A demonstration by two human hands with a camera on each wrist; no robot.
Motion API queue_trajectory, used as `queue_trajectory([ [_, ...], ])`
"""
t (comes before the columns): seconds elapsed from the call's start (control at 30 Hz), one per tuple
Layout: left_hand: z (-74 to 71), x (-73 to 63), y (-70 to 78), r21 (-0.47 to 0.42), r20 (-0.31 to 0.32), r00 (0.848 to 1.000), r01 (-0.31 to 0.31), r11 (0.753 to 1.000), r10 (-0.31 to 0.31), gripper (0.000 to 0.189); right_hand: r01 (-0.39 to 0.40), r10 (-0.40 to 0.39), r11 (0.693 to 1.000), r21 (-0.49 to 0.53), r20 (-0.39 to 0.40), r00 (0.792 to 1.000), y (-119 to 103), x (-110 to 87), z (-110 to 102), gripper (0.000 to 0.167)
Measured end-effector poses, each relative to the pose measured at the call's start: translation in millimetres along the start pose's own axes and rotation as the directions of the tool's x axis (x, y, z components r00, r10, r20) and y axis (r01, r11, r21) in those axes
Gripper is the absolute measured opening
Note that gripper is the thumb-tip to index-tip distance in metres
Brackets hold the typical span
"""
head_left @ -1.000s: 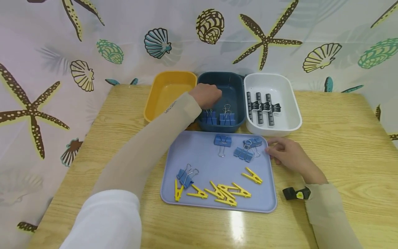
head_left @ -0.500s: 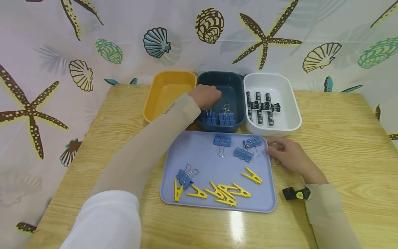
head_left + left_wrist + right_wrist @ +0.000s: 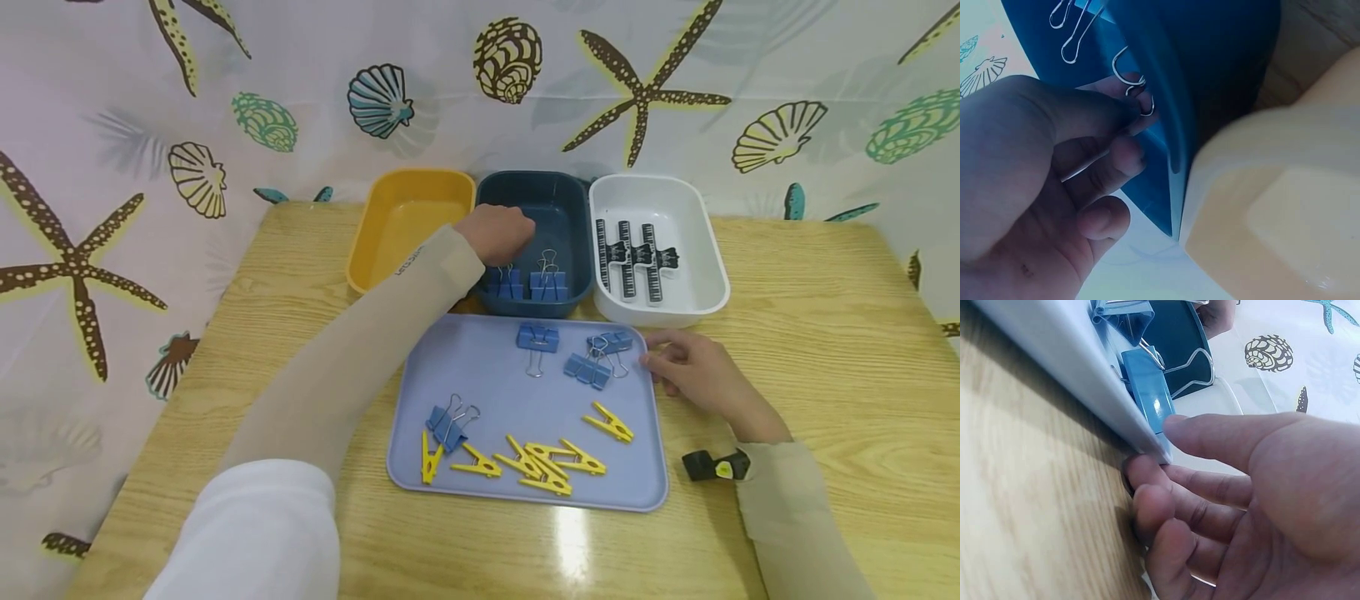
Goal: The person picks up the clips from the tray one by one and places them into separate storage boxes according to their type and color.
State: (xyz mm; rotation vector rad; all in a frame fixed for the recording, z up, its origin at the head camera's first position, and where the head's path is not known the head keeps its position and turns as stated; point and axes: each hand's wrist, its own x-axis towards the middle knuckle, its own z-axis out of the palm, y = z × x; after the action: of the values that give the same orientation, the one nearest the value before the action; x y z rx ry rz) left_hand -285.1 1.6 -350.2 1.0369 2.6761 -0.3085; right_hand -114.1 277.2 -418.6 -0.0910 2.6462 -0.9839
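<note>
My left hand (image 3: 497, 233) reaches into the dark blue bin (image 3: 558, 196). In the left wrist view its thumb and forefinger pinch the wire handles (image 3: 1132, 81) of a binder clip, whose body is hidden behind the bin wall. Other blue binder clips (image 3: 549, 286) stand at the bin's near end. My right hand (image 3: 697, 375) holds the right rim of the lilac tray (image 3: 495, 367), thumb above and fingers curled at its edge. Close to that thumb lie two tangled blue binder clips (image 3: 587, 371). Another blue clip (image 3: 537, 337) lies at the tray's back.
Several yellow clothespins (image 3: 547, 475) lie along the tray's front, beside more blue clips (image 3: 447, 427). A yellow bin (image 3: 423, 187) stands left of the dark blue one. To the right, a white bin (image 3: 693, 283) holds black-and-white piano-patterned clips (image 3: 651, 262). A patterned cloth (image 3: 450, 125) hangs behind.
</note>
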Motion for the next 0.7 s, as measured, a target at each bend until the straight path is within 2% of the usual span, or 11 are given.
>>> queue_trajectory([
  [0.7, 0.4, -3.3, 0.7, -0.024, -0.019, 1.000, -0.016, 1.000, 0.016, 0.018, -0.006, 0.006, 1.000, 0.013, -0.003, 1.000, 1.1, 1.0, 1.0, 0.040],
])
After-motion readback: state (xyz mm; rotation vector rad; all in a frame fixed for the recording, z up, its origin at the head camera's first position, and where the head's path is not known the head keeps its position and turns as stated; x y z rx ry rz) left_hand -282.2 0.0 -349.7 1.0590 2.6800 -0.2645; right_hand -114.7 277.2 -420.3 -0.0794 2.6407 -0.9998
